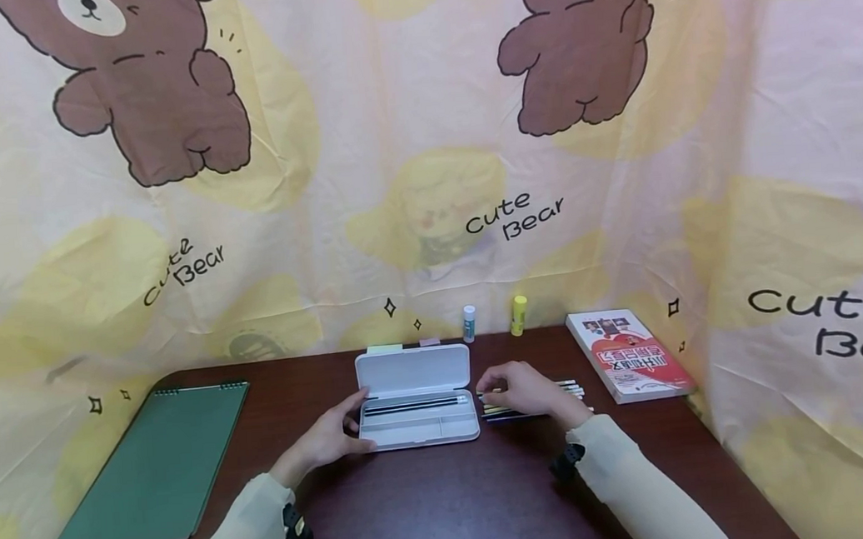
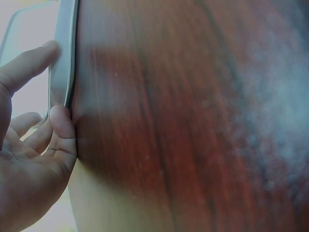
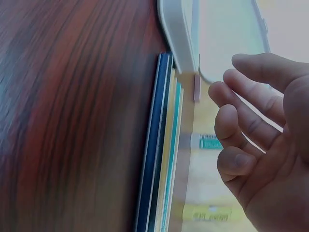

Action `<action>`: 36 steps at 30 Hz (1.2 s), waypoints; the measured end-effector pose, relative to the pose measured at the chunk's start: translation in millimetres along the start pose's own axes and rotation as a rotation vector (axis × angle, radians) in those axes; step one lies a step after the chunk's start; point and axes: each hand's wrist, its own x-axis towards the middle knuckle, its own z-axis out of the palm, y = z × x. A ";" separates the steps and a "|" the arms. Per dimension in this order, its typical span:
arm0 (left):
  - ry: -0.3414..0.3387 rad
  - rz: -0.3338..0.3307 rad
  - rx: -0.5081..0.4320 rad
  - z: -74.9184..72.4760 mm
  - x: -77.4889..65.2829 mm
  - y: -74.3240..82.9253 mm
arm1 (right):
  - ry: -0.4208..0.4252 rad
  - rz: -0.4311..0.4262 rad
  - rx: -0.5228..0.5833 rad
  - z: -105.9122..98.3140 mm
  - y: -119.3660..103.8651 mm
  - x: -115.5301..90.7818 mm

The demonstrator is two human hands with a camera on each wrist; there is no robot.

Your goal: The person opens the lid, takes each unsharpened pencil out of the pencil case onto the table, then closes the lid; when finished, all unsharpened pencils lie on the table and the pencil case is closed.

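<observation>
A white pencil case [image 1: 401, 435] lies with its lid [image 1: 413, 369] raised on the dark wooden table. Dark pencils [image 1: 411, 406] lie in its long back compartment; the front compartments show bare. My left hand [image 1: 325, 436] holds the case by its left end, thumb at the front corner and fingers toward the back. My right hand [image 1: 521, 387] hovers over a row of loose pencils [image 1: 517, 415] to the right of the case. In the right wrist view its fingers [image 3: 241, 121] are loosely bent with nothing between them, above dark blue, yellow and teal pencils [image 3: 159, 145].
A green spiral pad [image 1: 152, 464] lies at the left. Behind the case stand a glue stick [image 1: 469, 324] and a yellow tube [image 1: 519, 316], near small sticky-note pads [image 1: 384, 349]. A red and white book [image 1: 631, 356] lies at the back right, before a bear-print curtain [image 1: 355, 250].
</observation>
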 end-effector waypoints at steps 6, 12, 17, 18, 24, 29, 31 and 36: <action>-0.003 -0.005 -0.015 -0.1 1.2 -0.6 | 0.006 -0.041 -0.008 9.3 -10.6 9.6; -0.004 0.002 -0.010 -0.6 2.4 -0.4 | -0.024 -0.035 -0.026 18.6 -19.0 17.0; -0.001 -0.002 -0.003 -1.0 2.5 -0.4 | -0.047 -0.040 -0.061 25.7 -21.7 21.8; -0.001 -0.001 -0.002 -0.9 2.3 -0.4 | -0.048 -0.039 -0.063 27.1 -21.9 22.5; -0.001 -0.010 -0.008 0.1 1.3 0.4 | -0.072 -0.024 -0.083 34.5 -22.7 25.5; -0.003 -0.003 -0.005 0.4 0.7 0.4 | -0.107 -0.031 -0.105 38.0 -23.5 25.2; -0.006 0.006 -0.006 0.1 0.6 0.3 | -0.118 -0.035 -0.108 38.4 -23.7 25.0; -0.013 0.028 -0.008 -0.6 1.9 -0.7 | -0.136 -0.036 -0.133 39.4 -23.9 25.6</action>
